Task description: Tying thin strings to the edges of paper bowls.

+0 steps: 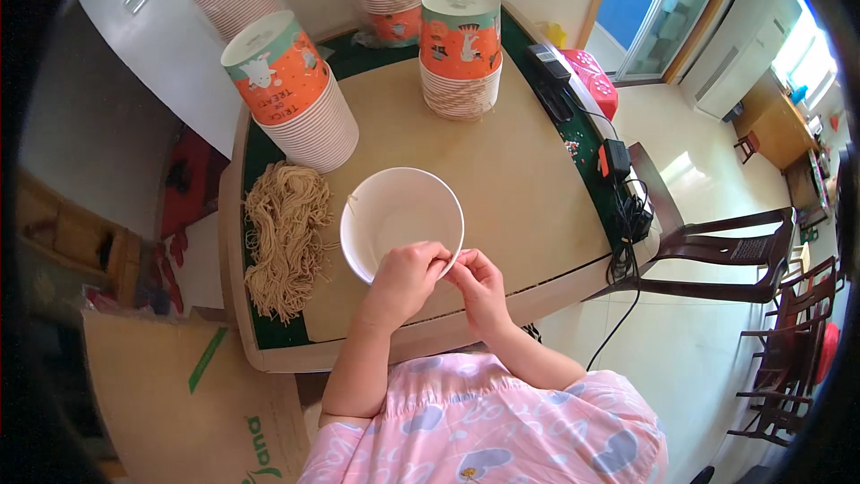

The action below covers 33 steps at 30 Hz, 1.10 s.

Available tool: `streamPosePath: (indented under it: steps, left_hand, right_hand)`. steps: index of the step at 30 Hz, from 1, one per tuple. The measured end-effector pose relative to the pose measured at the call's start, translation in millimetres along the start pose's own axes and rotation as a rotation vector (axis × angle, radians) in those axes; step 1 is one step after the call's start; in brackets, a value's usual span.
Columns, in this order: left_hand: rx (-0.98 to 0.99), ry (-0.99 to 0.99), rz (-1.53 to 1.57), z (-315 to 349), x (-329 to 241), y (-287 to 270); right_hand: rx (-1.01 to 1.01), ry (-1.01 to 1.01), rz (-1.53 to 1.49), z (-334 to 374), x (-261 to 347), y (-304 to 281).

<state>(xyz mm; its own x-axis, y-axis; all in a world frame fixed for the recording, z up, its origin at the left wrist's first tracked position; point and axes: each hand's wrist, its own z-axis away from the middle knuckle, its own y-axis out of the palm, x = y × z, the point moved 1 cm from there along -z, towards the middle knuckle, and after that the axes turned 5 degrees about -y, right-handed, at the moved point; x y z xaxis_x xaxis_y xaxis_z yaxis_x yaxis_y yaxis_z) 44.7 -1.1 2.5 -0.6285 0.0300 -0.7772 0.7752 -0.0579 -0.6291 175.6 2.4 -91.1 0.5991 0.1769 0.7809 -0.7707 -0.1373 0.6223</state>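
A white paper bucket (403, 215) stands on the table with its open mouth toward me. My left hand (414, 276) reaches over its near rim, thumb and fingers closed on the edge at the right. Just outside that same spot, my right hand (482, 291) is pinched, its fingertips close to the left ones. What lies between the right fingertips is too small to make out. A short bit of beige cord (352, 203) shows at the bucket's left rim. Left of the bucket lies a loose bundle of beige cords (287, 237).
Behind the bucket stand stacks of paper buckets with orange and teal printing, one at left (296, 94) and one at right (461, 54). Black adapters and cables (618, 161) run along the table's right edge. A dark wooden chair (735, 251) and a cardboard box (179, 394) flank the table.
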Motion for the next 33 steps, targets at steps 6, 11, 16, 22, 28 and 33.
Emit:
streamPosePath:
  steps: [6,11,16,22,28,33]
  left_hand:
    - [-0.050,-0.074,-0.030,0,6,1]
    - [-0.061,-0.174,0.160,6,10,-3]
    - [-0.048,-0.190,0.169,8,10,-6]
    - [-0.067,-0.150,0.253,10,12,-2]
    - [-0.087,-0.095,0.445,10,11,2]
    - [-0.026,-0.083,0.518,6,25,9]
  right_hand:
    - [0.022,0.042,0.085,-1,10,0]
    - [0.072,-0.063,0.061,11,36,11]
    - [0.204,-0.175,0.368,9,43,22]
    - [0.211,-0.398,0.867,1,49,30]
    - [0.213,-0.380,0.959,-10,59,33]
    - [0.231,-0.347,0.909,-15,60,30]
